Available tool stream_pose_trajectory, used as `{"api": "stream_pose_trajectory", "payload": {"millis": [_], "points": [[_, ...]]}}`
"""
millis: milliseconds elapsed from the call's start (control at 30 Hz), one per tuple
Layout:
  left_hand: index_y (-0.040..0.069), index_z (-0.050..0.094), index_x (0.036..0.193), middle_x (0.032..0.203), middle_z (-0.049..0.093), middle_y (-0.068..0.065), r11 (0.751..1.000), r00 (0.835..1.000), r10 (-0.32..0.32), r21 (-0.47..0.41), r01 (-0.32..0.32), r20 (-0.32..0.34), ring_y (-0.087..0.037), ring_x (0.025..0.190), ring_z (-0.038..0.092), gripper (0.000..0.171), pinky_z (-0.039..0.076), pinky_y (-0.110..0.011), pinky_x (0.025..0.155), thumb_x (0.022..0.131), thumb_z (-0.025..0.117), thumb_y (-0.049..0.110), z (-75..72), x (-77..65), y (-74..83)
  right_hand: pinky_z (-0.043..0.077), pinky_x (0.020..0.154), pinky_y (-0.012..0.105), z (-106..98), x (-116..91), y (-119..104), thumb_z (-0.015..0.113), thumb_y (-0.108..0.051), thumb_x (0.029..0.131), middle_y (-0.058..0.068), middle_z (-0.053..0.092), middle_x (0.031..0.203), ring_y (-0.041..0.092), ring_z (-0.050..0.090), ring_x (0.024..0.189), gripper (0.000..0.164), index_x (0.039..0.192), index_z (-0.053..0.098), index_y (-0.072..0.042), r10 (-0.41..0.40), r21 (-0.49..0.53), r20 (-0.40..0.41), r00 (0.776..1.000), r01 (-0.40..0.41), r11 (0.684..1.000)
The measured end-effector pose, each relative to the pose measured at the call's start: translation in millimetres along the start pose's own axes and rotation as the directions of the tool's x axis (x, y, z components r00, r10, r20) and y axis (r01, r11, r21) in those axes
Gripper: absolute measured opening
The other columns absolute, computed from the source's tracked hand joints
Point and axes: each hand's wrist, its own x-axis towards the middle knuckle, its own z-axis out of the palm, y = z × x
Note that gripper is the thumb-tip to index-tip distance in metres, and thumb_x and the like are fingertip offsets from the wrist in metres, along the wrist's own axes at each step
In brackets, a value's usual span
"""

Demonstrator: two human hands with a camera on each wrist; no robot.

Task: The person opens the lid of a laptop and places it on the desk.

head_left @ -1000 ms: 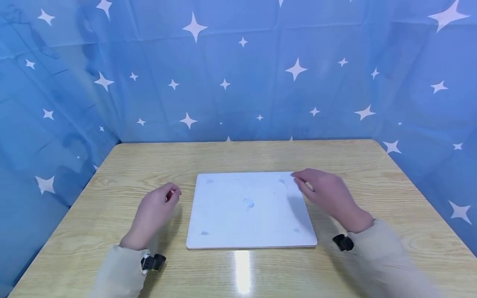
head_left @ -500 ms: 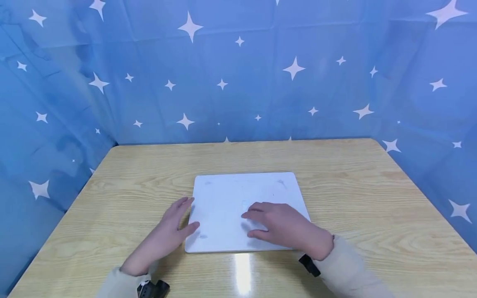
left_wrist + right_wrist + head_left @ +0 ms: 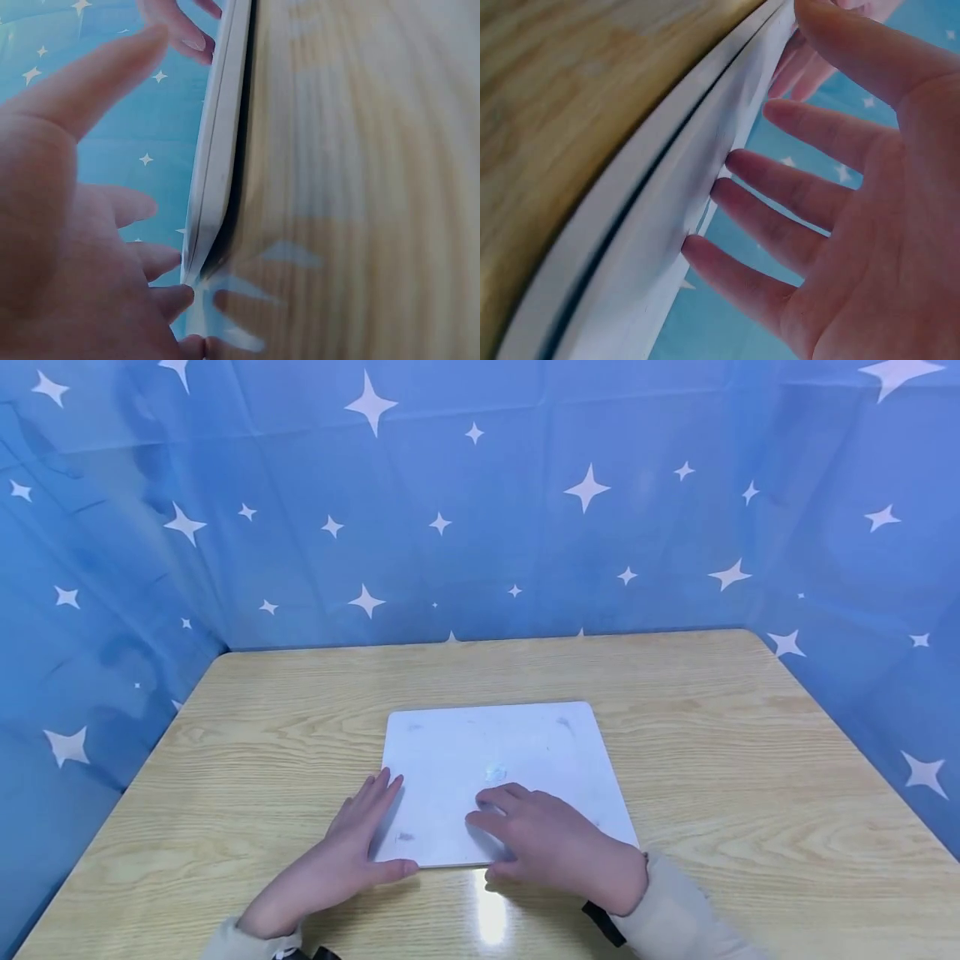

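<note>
A closed silver laptop lies flat on the table, a logo mark at the middle of its lid. My left hand is at its front left corner, fingers spread along the left side and thumb at the front edge. Over the front right part of the lid is my right hand, fingers loosely bent and thumb near the front edge. The right wrist view shows the right fingertips right at the lid's surface. In the left wrist view, the laptop's thin edge shows a seam between lid and base.
The wooden table extends around the laptop on all sides. A blue curtain with white stars hangs behind the table and along its sides. Light reflects off the tabletop just in front of the laptop.
Both hands have come in from beside the laptop: the right moved left and nearer over the lid, the left moved to the front left corner and its fingers spread. The laptop stays in place.
</note>
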Motion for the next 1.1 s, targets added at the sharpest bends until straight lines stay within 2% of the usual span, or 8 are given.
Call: {"api": "stream_pose_trajectory", "payload": {"millis": [167,300,467,633,767,933,1100], "points": [[0.012,0.015,0.144,0.149,0.000,-0.009,0.999,1.000,0.022,0.036,-0.022,0.001,-0.029,0.134,-0.003,0.105,-0.002,-0.051,0.103,0.066,0.066,0.059,6.3,-1.5,-4.4,0.042,0.088,0.033,3,0,-2,0.074,-0.037,0.069,0.004,0.044,0.129,0.020,0.044,0.114,0.071,0.131,0.044,-0.018,-0.002,0.012,0.006,1.000,0.002,1.000],[0.010,0.016,0.143,0.148,-0.004,-0.014,0.994,1.000,0.029,0.101,-0.028,-0.011,-0.031,0.134,-0.005,0.108,-0.002,-0.052,0.103,0.063,0.067,0.061,11.1,-1.9,-4.1,0.040,0.091,0.033,4,-1,-2,0.075,-0.034,0.069,0.004,0.045,0.128,0.020,0.043,0.115,0.072,0.131,0.043,-0.017,-0.018,-0.023,-0.011,1.000,0.017,1.000],[0.009,0.015,0.144,0.148,-0.004,-0.017,0.995,0.999,-0.021,0.099,0.025,-0.033,-0.033,0.133,-0.007,0.106,0.000,-0.052,0.103,0.064,0.072,0.050,11.7,-2.4,-3.1,0.040,0.091,0.034,7,2,-4,0.075,-0.034,0.069,0.005,0.046,0.125,0.021,0.044,0.115,0.067,0.127,0.047,-0.015,-0.024,-0.083,-0.045,0.999,0.020,0.996],[0.003,0.010,0.143,0.148,0.003,-0.016,0.991,0.996,-0.072,0.107,0.077,-0.054,-0.032,0.134,-0.005,0.108,0.002,-0.051,0.104,0.066,0.073,0.046,10.4,-1.2,-3.9,0.040,0.091,0.033,10,6,-8,0.075,-0.036,0.068,0.004,0.046,0.121,0.021,0.045,0.114,0.061,0.120,0.050,-0.015,-0.006,-0.111,-0.074,0.997,-0.002,0.994],[-0.001,0.008,0.142,0.148,0.008,-0.015,0.989,0.994,-0.081,0.117,0.090,-0.077,-0.032,0.134,-0.002,0.113,0.003,-0.050,0.104,0.064,0.072,0.050,9.9,-1.7,-6.1,0.041,0.090,0.033,11,8,-9,0.076,-0.035,0.068,0.005,0.046,0.121,0.022,0.045,0.114,0.059,0.118,0.051,-0.014,-0.009,-0.126,-0.075,0.997,0.000,0.992],[0.000,0.008,0.142,0.148,0.011,-0.011,0.984,0.993,-0.060,0.160,0.076,-0.102,-0.031,0.134,0.001,0.118,0.005,-0.050,0.103,0.062,0.066,0.064,11.0,-1.4,-11.1,0.043,0.088,0.034,9,7,-6,0.076,-0.034,0.068,0.006,0.046,0.124,0.023,0.045,0.114,0.058,0.118,0.052,-0.016,-0.017,-0.119,-0.039,0.999,0.012,0.993],[0.001,0.009,0.142,0.148,0.013,-0.012,0.983,0.994,-0.051,0.169,0.067,-0.097,-0.032,0.133,0.002,0.119,0.006,-0.051,0.102,0.060,0.063,0.069,10.5,-1.1,-14.4,0.047,0.081,0.033,9,6,-2,0.078,-0.034,0.065,0.003,0.049,0.121,0.021,0.049,0.110,0.055,0.113,0.056,-0.018,-0.058,-0.113,-0.070,0.996,0.050,0.992]]}}
